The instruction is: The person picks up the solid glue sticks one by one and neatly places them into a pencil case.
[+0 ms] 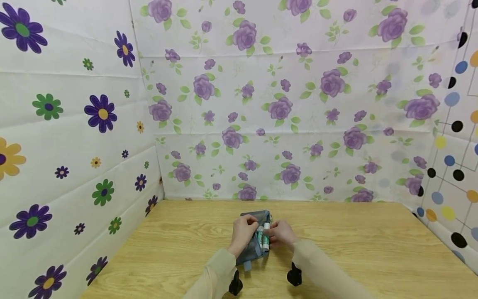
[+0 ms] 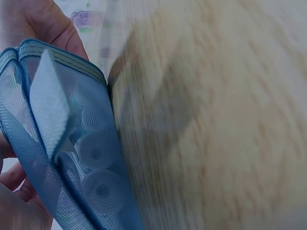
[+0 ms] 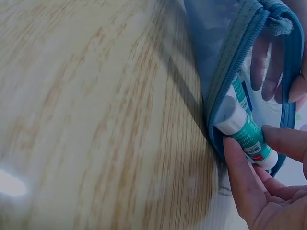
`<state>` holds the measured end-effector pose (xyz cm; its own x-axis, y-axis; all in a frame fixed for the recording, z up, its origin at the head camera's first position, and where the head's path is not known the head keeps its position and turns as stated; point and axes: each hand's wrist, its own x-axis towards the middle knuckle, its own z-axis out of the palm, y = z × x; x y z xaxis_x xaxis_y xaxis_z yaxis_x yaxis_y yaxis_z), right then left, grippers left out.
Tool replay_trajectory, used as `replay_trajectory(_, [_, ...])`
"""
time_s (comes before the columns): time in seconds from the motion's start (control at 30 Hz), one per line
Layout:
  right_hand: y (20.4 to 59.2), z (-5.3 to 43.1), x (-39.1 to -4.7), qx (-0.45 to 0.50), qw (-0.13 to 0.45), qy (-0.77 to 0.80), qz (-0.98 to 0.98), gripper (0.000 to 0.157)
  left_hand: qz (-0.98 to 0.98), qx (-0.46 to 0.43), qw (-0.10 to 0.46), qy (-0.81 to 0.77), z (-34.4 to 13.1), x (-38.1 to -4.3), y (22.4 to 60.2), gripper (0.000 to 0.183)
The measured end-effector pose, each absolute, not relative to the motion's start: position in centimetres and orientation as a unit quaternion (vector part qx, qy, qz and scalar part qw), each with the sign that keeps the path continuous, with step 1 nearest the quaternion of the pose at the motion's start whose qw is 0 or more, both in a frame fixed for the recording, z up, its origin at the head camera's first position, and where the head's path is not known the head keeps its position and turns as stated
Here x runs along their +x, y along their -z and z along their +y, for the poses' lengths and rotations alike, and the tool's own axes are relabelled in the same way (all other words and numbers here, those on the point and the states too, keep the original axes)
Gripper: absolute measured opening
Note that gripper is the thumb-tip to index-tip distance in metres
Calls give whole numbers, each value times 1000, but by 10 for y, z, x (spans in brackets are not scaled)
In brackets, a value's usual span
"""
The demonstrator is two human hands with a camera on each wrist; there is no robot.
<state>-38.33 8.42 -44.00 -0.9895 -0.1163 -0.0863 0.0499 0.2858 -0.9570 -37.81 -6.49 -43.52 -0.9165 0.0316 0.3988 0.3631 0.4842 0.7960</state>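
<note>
A blue mesh zip pouch [image 1: 251,252] lies on the table with its zipper [image 3: 218,88] spread apart. My left hand [image 1: 243,233] pinches the pouch's opening edge, and some of its fingers show through the mesh in the right wrist view. My right hand [image 1: 282,233] holds a green and white glue stick [image 3: 248,136] between thumb and fingers at the mouth of the pouch. Beside it, partly hidden by the zipper edge, is another glue stick [image 3: 241,93]. Round ends of glue sticks [image 2: 101,190] show through the mesh in the left wrist view.
The pouch is on a wood-grain table [image 1: 168,249]. A pale fabric tab [image 2: 50,105] sticks out from the pouch's end. Flower-print sheets [image 1: 280,83] hang behind and to the left, and a dotted sheet [image 1: 448,166] hangs on the right.
</note>
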Motion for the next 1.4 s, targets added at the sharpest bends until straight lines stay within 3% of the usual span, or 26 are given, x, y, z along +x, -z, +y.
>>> replay_trajectory(0.33, [439, 87, -379, -34, 74, 587, 805, 6, -843, -124, 170, 495, -65, -378, 435, 8])
replay_trajectory(1.4, [449, 82, -384, -59, 74, 600, 794, 26, -844, -130, 168, 492, -65, -374, 434, 7])
